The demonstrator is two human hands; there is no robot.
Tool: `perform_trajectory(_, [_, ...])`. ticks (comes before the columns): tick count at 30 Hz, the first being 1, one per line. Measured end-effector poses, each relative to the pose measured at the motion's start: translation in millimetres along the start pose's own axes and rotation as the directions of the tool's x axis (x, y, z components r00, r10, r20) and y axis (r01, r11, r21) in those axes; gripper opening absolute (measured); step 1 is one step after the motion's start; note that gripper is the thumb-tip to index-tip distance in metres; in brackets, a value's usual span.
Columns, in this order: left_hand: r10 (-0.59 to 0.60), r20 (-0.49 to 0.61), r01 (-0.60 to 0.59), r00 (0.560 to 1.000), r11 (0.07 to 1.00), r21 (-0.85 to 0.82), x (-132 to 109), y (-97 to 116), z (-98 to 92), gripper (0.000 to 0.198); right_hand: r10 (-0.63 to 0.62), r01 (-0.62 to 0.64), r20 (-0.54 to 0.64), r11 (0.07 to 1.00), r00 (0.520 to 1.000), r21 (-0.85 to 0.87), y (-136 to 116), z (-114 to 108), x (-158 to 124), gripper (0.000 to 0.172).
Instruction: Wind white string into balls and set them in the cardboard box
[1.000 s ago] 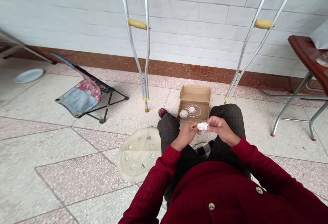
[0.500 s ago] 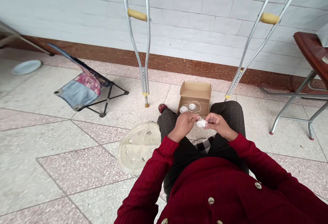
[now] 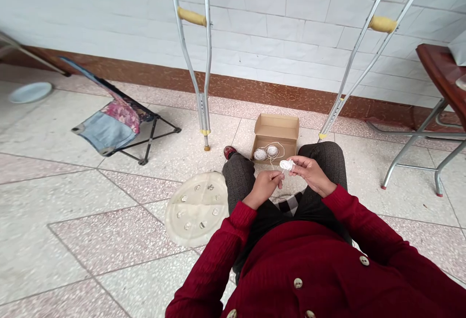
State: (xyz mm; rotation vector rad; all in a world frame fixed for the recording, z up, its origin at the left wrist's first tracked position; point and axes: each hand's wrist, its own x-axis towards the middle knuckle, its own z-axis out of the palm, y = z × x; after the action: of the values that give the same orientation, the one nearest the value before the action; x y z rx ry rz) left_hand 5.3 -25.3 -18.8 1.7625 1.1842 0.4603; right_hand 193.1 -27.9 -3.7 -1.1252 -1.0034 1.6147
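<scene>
A small bundle of white cord (image 3: 286, 164) is held between the thumb and fingers of my right hand (image 3: 310, 173), above my lap. Just left of it and a little lower, my left hand (image 3: 267, 185) pinches a strand of the white cord (image 3: 283, 173) that hangs from the bundle. Beyond my hands an open cardboard box (image 3: 276, 127) sits on the floor between my feet. Inside are two white cord balls, one at the left (image 3: 259, 154) and one beside it (image 3: 272, 150), with loose cord around them.
A round beige mat (image 3: 194, 211) with small pieces on it lies left of my legs. Two crutches, left (image 3: 204, 109) and right (image 3: 337, 109), lean at the tiled wall. A folding chair (image 3: 109, 126) stands left, a red-topped table (image 3: 442, 73) right, a pale dish (image 3: 31, 92) far left.
My left hand has moved down, away from the bundle, and a strand now spans the gap. My right hand has raised the bundle slightly. The view has shifted a little.
</scene>
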Motion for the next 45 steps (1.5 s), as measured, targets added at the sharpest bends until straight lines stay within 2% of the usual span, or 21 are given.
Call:
perform_trajectory(2, [0.041, 0.058, -0.049, 0.997, 0.987, 0.154, -8.2, 2.7, 3.8, 0.036, -0.006, 0.003, -0.065, 0.999, 0.998, -0.032, 7.4, -4.5, 6.7, 0.036])
perform_trajectory(4, [0.137, 0.092, -0.159, 0.986, 0.937, 0.31, -14.5, 9.1, 5.4, 0.032, -0.032, 0.021, -0.125, 0.996, 0.992, -0.089, 18.6, -9.3, 12.3, 0.032])
perform_trajectory(7, [0.288, 0.114, -0.309, 0.951, 0.847, 0.432, -15.2, 21.3, -1.0, 0.029, -0.071, 0.046, -0.16, 0.987, 0.985, -0.156, 36.1, -13.6, 14.1, 0.033])
perform_trajectory(9, [0.346, 0.099, -0.351, 0.933, 0.818, 0.455, -9.2, 27.5, -11.0, 0.029, -0.064, 0.044, -0.124, 0.986, 0.99, -0.162, 42.0, -13.6, 9.5, 0.04])
perform_trajectory(12, [0.398, 0.019, -0.366, 0.917, 0.823, 0.435, 5.8, 29.6, -26.5, 0.028, -0.022, 0.021, -0.001, 0.993, 1.0, -0.113, 36.6, -10.3, -3.7, 0.045])
perform_trajectory(14, [0.381, -0.036, -0.341, 0.924, 0.863, 0.374, 15.8, 26.2, -31.0, 0.027, 0.009, -0.005, 0.085, 0.999, 0.996, -0.053, 25.7, -7.0, -13.8, 0.045])
perform_trajectory(16, [0.307, -0.054, -0.284, 0.95, 0.925, 0.251, 22.7, 20.1, -28.0, 0.028, 0.04, -0.042, 0.13, 0.999, 0.991, 0.011, 13.7, -3.2, -22.9, 0.047])
perform_trajectory(19, [0.156, 0.011, -0.156, 0.988, 0.987, 0.037, 23.2, 9.7, -11.5, 0.028, 0.06, -0.075, 0.134, 0.992, 0.989, 0.105, 1.3, 2.6, -30.9, 0.053])
perform_trajectory(22, [0.057, 0.073, -0.056, 0.996, 0.998, -0.012, 12.3, 3.8, 7.5, 0.03, 0.044, -0.055, 0.1, 0.991, 0.994, 0.119, 1.5, 5.9, -29.2, 0.049])
perform_trajectory(25, [0.063, 0.071, -0.071, 0.995, 0.991, 0.115, -3.8, 5.6, 16.6, 0.035, -0.002, 0.002, -0.022, 1.0, 1.0, 0.001, 13.7, 1.6, -18.3, 0.034])
perform_trajectory(28, [0.166, 0.093, -0.187, 0.982, 0.938, 0.293, -17.6, 11.7, 13.6, 0.033, -0.121, 0.077, -0.163, 0.963, 0.979, -0.257, 32.4, -9.6, -5.9, 0.025])
perform_trajectory(30, [0.232, 0.111, -0.256, 0.967, 0.892, 0.373, -22.4, 15.6, 7.1, 0.032, -0.207, 0.111, -0.175, 0.891, 0.963, -0.441, 43.7, -15.6, -2.2, 0.02])
perform_trajectory(32, [0.285, 0.099, -0.299, 0.954, 0.858, 0.417, -22.3, 18.5, -2.0, 0.03, -0.219, 0.12, -0.129, 0.841, 0.967, -0.528, 50.5, -16.6, -4.4, 0.019])
perform_trajectory(34, [0.329, 0.067, -0.326, 0.942, 0.848, 0.418, -17.6, 20.2, -12.1, 0.028, -0.131, 0.09, -0.054, 0.875, 0.99, -0.476, 50.4, -12.0, -12.1, 0.02])
perform_trajectory(36, [0.344, 0.036, -0.333, 0.938, 0.869, 0.367, -9.8, 20.4, -20.7, 0.026, -0.007, 0.019, 0.039, 0.945, 0.999, -0.326, 42.5, -4.0, -23.1, 0.023])
perform_trajectory(39, [0.286, 0.013, -0.282, 0.958, 0.938, 0.201, 1.3, 17.7, -22.9, 0.029, 0.087, -0.076, 0.118, 0.993, 0.989, -0.089, 20.6, 6.6, -37.6, 0.03])
perform_trajectory(42, [0.178, 0.036, -0.178, 0.983, 0.984, 0.005, 3.8, 13.6, -8.2, 0.033, 0.087, -0.088, 0.045, 0.996, 0.995, 0.033, -0.8, 8.7, -38.5, 0.033])
perform_trajectory(45, [0.128, 0.115, -0.124, 0.985, 0.991, -0.045, -3.8, 13.2, 12.0, 0.036, 0.004, -0.002, -0.115, 1.0, 0.993, 0.014, -6.5, 0.5, -20.6, 0.029])
